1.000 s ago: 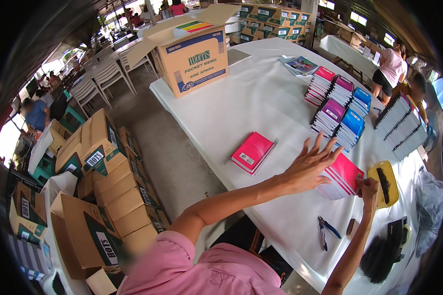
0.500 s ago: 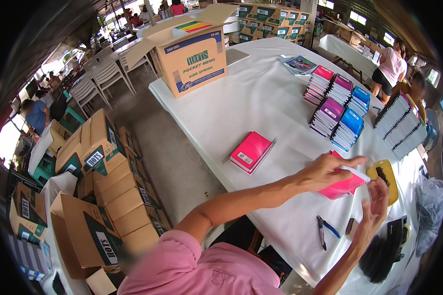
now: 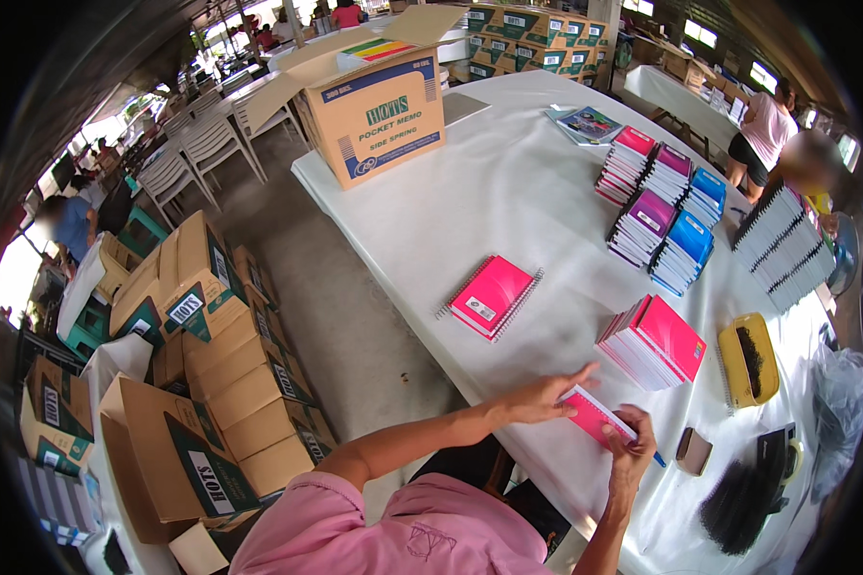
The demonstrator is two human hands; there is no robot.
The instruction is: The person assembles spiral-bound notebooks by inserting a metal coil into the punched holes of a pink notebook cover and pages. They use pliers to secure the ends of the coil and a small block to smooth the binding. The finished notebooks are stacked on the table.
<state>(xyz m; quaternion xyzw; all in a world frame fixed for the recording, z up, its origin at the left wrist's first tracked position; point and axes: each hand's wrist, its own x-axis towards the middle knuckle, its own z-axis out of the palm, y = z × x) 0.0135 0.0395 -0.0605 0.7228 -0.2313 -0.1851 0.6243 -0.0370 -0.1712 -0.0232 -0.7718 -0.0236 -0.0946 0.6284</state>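
Left hand (image 3: 539, 399) and right hand (image 3: 635, 454) clasp a pink notepad (image 3: 590, 417) near a pink stack (image 3: 654, 341) (blue handle (image 3: 660, 461) partly hidden).

Table (image 3: 547, 220): at near edge, 1 notebook (image 3: 593, 418) between left hand (image 3: 544, 398) and right hand (image 3: 633, 446). Beyond the hands, notebook stack (image 3: 652, 340); to its left, well apart, notebook pile (image 3: 491, 295); to its right, tub (image 3: 771, 379) with small pieces (image 3: 750, 355) in it. Behind the stack, 5 bundles (image 3: 660, 203): 3 in back row, 2 in front. Behind these, leftward, booklets (image 3: 587, 124). Far left corner, carton (image 3: 379, 125). Right of bundles, tall piles (image 3: 784, 251). Right of right hand, block (image 3: 692, 450). Right of tub, plastic bag (image 3: 839, 412). Left of table, across floor (image 3: 369, 316), stacked cartons (image 3: 235, 369); behind them, chairs (image 3: 206, 144).
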